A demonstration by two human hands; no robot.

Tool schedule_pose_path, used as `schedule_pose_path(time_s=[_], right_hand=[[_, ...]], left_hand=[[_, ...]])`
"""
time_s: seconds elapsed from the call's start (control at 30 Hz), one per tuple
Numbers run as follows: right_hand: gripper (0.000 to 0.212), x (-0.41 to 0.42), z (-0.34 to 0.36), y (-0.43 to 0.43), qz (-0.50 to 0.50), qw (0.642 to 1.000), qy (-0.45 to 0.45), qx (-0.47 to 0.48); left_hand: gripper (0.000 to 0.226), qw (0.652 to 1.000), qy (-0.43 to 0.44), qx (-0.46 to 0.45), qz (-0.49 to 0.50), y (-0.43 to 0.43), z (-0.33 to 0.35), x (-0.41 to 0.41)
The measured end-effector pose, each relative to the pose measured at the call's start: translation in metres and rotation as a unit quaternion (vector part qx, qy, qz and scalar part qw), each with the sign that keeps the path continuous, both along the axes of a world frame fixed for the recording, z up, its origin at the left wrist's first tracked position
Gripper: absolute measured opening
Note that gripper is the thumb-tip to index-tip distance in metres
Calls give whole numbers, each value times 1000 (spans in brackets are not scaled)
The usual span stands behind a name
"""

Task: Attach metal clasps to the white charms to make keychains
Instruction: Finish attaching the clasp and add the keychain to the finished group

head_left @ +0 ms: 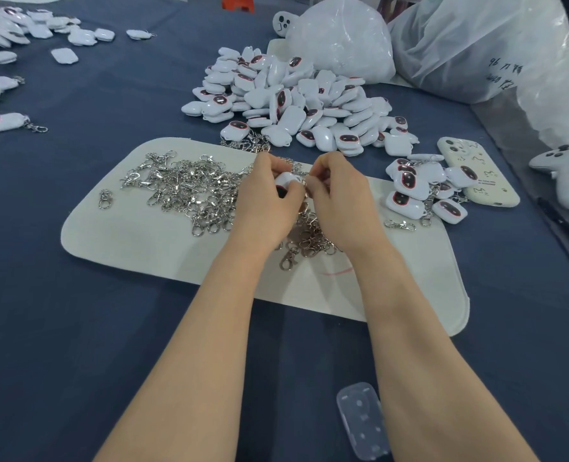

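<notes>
Only two forearms and two hands of the person are shown. The left hand (266,196) and the right hand (340,199) are bare, and the backs of both are seen, with the knuckles faintly marked. The left forearm (210,328) and the right forearm (419,328) are uncovered along the whole length that is in view, slender and smooth. The nails are mostly hidden, and their cut cannot be told.

Dark blue tablecloth (76,328), white mat (143,248), plastic bags (459,45) back right, orange stool (238,2) beyond
</notes>
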State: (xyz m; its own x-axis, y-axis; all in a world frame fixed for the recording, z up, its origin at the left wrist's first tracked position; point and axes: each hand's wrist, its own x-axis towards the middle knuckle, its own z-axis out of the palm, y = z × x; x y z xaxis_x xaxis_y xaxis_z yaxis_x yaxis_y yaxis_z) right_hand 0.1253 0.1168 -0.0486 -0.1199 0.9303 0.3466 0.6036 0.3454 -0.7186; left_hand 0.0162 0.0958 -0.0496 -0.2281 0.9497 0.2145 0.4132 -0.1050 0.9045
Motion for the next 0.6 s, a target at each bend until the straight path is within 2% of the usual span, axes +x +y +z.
schedule_pose_path(time_s=[0.4, 0.6], right_hand=[[6, 2, 1, 0, 13, 999, -50, -4], [7, 1, -2, 0, 25, 996, -84, 0]], left_hand=[[24, 1000, 15, 15, 3, 2, -1, -3], [21, 998, 55, 22, -8, 4, -4, -6]])
